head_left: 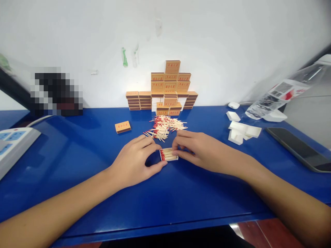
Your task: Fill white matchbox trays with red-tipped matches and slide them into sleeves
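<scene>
Near the middle of the blue table lies a small white matchbox tray filled with red-headed matches. My left hand grips its left end between thumb and fingers. At the tray's right end, my right hand has its fingers curled and pinched on the ends of matches; how many it holds is hidden. Just beyond the tray lies a loose pile of matches. A closed matchbox rests on its own to the left of the pile.
Against the white wall stands a stepped stack of matchboxes. On the right are white open box pieces, a white earphone case, a clear plastic bottle and a dark phone. A power strip lies at the left edge.
</scene>
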The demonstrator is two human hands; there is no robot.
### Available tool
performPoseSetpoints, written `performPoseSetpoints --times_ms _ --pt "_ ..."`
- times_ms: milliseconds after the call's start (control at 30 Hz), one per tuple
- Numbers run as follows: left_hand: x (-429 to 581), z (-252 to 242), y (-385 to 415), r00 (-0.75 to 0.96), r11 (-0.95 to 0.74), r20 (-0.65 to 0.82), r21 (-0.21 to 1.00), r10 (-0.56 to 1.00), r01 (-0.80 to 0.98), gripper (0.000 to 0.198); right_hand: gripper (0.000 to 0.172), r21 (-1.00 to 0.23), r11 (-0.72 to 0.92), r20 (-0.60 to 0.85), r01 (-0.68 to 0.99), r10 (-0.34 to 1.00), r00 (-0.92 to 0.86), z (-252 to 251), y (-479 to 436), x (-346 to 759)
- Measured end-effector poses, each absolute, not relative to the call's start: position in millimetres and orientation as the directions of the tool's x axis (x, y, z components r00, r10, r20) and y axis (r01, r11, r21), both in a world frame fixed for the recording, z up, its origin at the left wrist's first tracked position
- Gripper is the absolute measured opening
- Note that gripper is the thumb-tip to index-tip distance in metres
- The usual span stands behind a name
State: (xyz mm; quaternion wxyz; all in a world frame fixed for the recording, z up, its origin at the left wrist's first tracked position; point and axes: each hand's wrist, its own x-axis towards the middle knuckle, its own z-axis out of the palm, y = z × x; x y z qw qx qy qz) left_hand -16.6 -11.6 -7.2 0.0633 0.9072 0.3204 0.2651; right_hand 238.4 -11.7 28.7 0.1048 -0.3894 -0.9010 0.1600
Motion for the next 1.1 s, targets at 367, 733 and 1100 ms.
performPoseSetpoints --times_ms 367,733,1100 --pt "-16.9 -6.7 -10.3 0.662 -0.790 0.434 0.282 0.611 0.544 0.024 0.011 -0.420 0.621 0.114 0.662 0.759 -0.640 26.1 -7.2 240.9" --pt "-16.1 -4.9 -13.7 0.706 -0.820 0.418 0.297 0.572 0.489 0.026 0.014 -0.451 0.606 0.202 0.655 0.784 -0.587 20.1 5.9 242.7" --pt "-18.5 -5.7 -10.6 0.645 -0.772 0.425 0.321 0.635 0.548 0.025 0.010 -0.396 0.606 0.289 0.690 0.795 -0.533 15.1 15.6 251.6"
